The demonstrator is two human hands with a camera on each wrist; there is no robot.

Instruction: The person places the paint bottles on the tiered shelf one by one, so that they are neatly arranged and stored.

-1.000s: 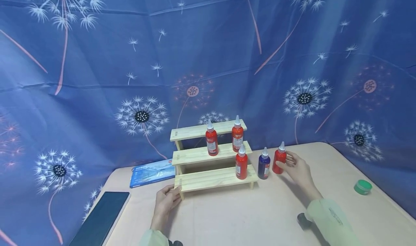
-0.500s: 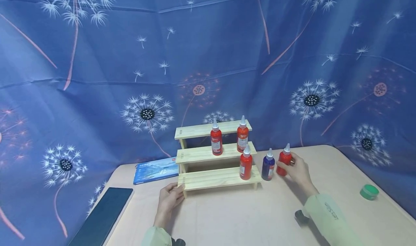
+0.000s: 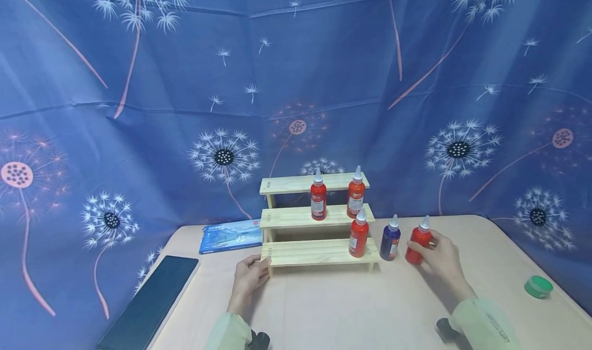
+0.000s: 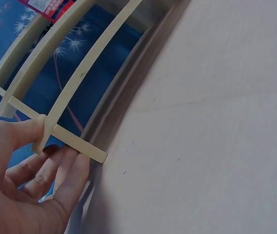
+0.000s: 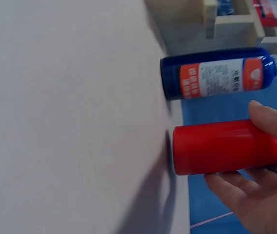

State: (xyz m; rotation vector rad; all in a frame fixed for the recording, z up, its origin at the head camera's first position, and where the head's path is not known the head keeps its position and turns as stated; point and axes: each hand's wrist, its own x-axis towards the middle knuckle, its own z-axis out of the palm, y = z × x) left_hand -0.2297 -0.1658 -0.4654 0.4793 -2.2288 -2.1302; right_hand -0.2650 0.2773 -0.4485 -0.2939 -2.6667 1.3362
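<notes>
Backdrop: blue curtain [image 3: 324, 72] printed with dandelions. In front of it, a pale surface [image 3: 324, 309] carries all items. Three-tier wooden stand [image 3: 300, 255] upright on the surface, near the curtain. Dark flat panel [image 3: 150, 301] lies at left; flat blue pack [image 3: 231, 235] lies beside the stand's left side.

Left hand [image 3: 250, 278]: grip pinches the left end of the stand's bottom tier, thumb above, other fingers below. Right hand [image 3: 443, 260]: grip closed around a red bottle [image 5: 221, 148], thumb on one side, fingers on the other. Bottle nearly upright, right of the stand; cannot tell whether its base touches the surface.

Other bottles, all upright: dark blue bottle [image 3: 390, 243] on the surface, between stand and held bottle, apart from the latter; front red bottle [image 3: 358, 239] at the bottom tier's right end; two more, a dark-red bottle [image 3: 318, 201] and an orange-red bottle [image 3: 355, 197], on the middle tier. Smallest: green tub [image 3: 538, 287], far right, well apart.
</notes>
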